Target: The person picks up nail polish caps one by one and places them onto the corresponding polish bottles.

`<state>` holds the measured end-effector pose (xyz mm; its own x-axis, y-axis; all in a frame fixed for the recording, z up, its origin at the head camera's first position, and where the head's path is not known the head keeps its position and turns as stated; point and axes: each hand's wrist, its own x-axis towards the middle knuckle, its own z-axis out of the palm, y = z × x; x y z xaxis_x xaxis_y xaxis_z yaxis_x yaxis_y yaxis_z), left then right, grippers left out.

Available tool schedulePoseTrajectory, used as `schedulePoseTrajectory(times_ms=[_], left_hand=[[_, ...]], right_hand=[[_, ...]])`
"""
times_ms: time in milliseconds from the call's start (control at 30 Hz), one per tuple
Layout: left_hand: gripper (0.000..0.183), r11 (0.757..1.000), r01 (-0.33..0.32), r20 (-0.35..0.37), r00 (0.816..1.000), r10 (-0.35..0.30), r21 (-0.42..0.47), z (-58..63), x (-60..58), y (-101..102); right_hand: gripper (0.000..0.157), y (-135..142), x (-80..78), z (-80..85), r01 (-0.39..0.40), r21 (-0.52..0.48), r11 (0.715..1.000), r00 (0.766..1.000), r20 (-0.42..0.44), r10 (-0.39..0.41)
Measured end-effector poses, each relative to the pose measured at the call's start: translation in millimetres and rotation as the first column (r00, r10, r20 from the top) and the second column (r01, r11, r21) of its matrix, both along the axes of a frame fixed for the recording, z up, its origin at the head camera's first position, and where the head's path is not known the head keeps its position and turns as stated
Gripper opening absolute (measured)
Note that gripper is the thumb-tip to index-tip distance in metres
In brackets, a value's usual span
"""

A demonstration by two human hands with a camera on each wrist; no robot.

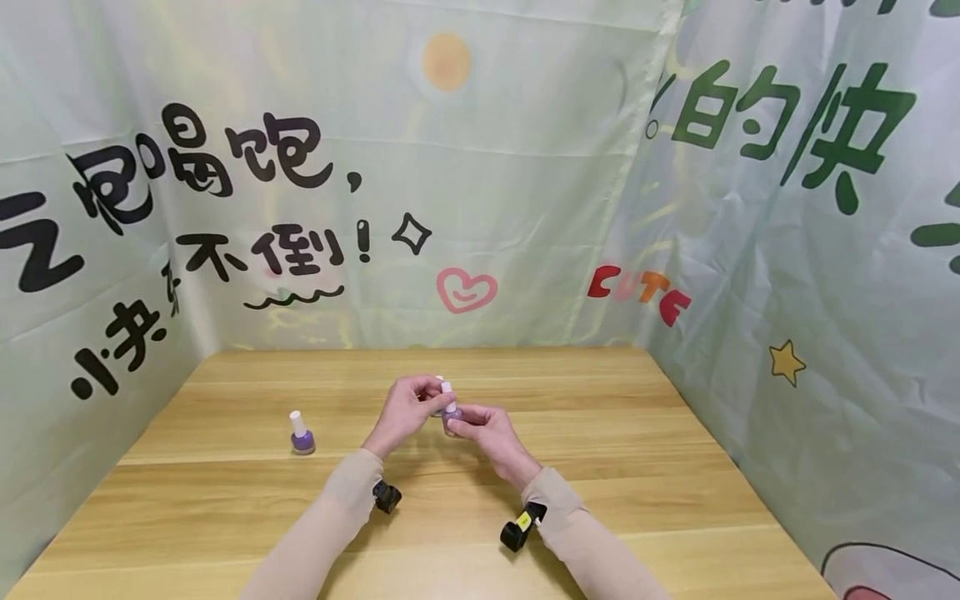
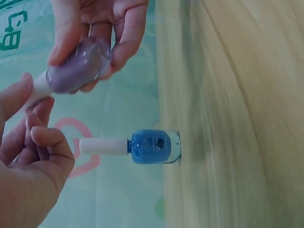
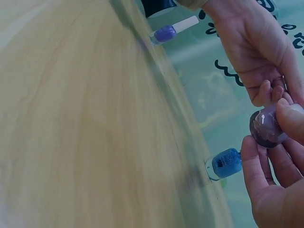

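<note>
A bottle of mauve nail polish [image 1: 451, 419] is held between both hands above the table. My left hand [image 1: 407, 408] pinches its white cap [image 2: 40, 88] between thumb and fingers. The right hand [image 1: 489, 433] grips the glass body, thumb on one side and fingers on the other. Behind the hands a bottle of blue nail polish [image 2: 151, 147] stands upright on the table, mostly hidden in the head view. To the left, apart from both hands, stands a purple nail polish bottle [image 1: 302, 442] with a white cap.
The wooden table [image 1: 630, 467] has printed cloth [image 1: 517, 200] hanging along its back and sides. A black wrist camera [image 1: 387, 497] is strapped to the left wrist, and another black camera [image 1: 514, 533] to the right.
</note>
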<state>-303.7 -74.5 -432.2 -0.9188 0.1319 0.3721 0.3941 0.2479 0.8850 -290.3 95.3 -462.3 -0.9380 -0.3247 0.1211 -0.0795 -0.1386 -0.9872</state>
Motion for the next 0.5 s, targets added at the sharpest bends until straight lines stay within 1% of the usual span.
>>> schedulePoseTrajectory(times_ms=[167,267,300,333,433,500], left_hand=[[0.009,0.996,0.084,-0.006,0.996,-0.084,-0.022,0.1,-0.9,-1.2],[0.006,0.991,0.134,-0.017,0.991,-0.134,-0.017,-0.3,-0.6,-1.7],[0.005,0.988,0.154,-0.017,0.988,-0.154,-0.014,2.8,1.9,-1.8],[0.006,0.985,0.172,-0.018,0.985,-0.172,-0.011,2.9,2.0,-2.2],[0.009,0.974,0.224,-0.008,0.974,-0.224,-0.010,12.6,9.3,-4.1],[0.010,0.969,0.248,0.002,0.969,-0.248,-0.015,19.5,14.4,-5.7]], right_hand=[[0.032,1.4,2.0,1.5,0.001,0.015,1.000,1.000,0.000,-0.001],[0.032,1.8,3.2,2.9,-0.007,0.016,1.000,1.000,0.005,0.007],[0.032,1.9,5.2,5.9,-0.012,0.018,1.000,1.000,0.005,0.011],[0.032,2.1,5.4,6.0,-0.014,0.019,1.000,1.000,0.006,0.014],[0.031,2.4,5.6,6.0,-0.025,0.019,1.000,1.000,0.009,0.025],[0.031,2.6,5.3,5.5,-0.032,0.025,0.999,0.999,0.007,0.032]])
